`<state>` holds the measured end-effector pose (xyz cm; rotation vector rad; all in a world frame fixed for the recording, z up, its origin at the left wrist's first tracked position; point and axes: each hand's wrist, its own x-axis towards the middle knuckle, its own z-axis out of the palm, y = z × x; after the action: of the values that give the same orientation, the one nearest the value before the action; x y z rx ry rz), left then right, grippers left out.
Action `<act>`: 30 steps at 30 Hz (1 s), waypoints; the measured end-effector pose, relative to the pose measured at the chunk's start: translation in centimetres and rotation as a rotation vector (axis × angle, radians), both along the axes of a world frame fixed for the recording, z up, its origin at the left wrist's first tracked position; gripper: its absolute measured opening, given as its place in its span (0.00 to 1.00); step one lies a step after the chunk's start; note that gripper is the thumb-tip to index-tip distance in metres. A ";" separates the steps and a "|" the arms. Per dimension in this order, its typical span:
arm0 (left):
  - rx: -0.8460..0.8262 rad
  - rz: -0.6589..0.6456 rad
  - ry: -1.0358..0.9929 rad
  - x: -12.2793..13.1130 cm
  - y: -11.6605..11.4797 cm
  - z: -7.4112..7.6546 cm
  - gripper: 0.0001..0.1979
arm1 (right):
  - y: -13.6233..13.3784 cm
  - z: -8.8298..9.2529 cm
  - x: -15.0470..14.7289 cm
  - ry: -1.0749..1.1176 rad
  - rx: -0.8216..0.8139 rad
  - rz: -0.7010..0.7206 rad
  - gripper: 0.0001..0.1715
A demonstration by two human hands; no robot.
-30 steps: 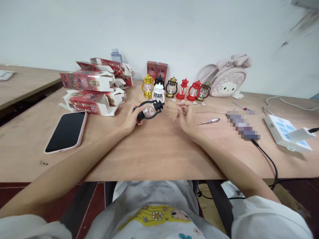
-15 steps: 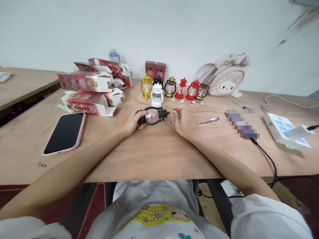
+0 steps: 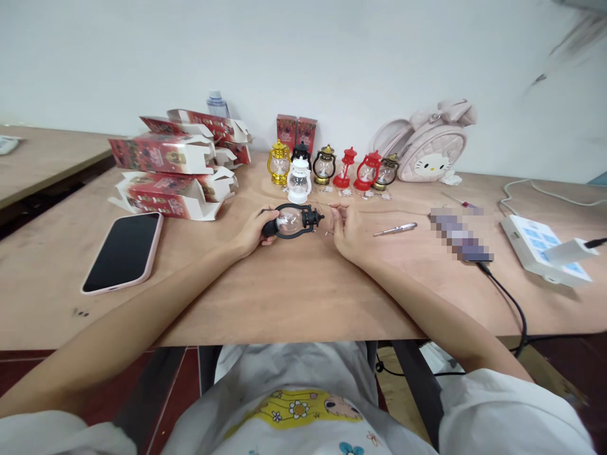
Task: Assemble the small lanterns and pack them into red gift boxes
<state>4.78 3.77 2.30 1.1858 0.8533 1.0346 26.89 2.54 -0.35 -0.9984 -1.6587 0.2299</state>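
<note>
My left hand (image 3: 257, 232) is closed around the base of a small black lantern (image 3: 290, 221) with a clear globe. The lantern lies on its side above the table, its pointed top facing right. By that top, my right hand (image 3: 348, 232) has thumb and forefinger pinched on a thin wire-like piece, too fine to make out well. Behind the hands stands a white lantern (image 3: 299, 182). Farther back are a gold lantern (image 3: 279, 164), two red lanterns, including one (image 3: 367, 172), and bronze lanterns such as this one (image 3: 324, 166).
Red printed boxes (image 3: 161, 155) are stacked at the left, behind a phone (image 3: 124, 253). A screwdriver (image 3: 395, 229) lies right of my hand. Beyond it are a blurred-out object (image 3: 459, 235) with a cable and a power strip (image 3: 543, 246). A pink bag (image 3: 434, 148) leans on the wall.
My right hand's fingers have shifted slightly by the lantern's top. The left hand and the black lantern stay almost where they were.
</note>
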 end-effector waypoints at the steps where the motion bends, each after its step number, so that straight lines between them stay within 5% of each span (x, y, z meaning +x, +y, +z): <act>1: 0.000 0.001 0.002 0.0 0.0 0.0 0.14 | -0.1 0.1 -0.1 0.012 0.000 0.017 0.20; 30: -0.098 -0.096 -0.066 -0.2 -0.1 0.2 0.14 | -0.1 -0.3 -0.4 -0.123 0.058 -0.018 0.13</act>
<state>4.57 3.65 2.50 1.0939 0.7794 0.9379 26.45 2.45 -0.63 -1.0000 -1.7575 0.1094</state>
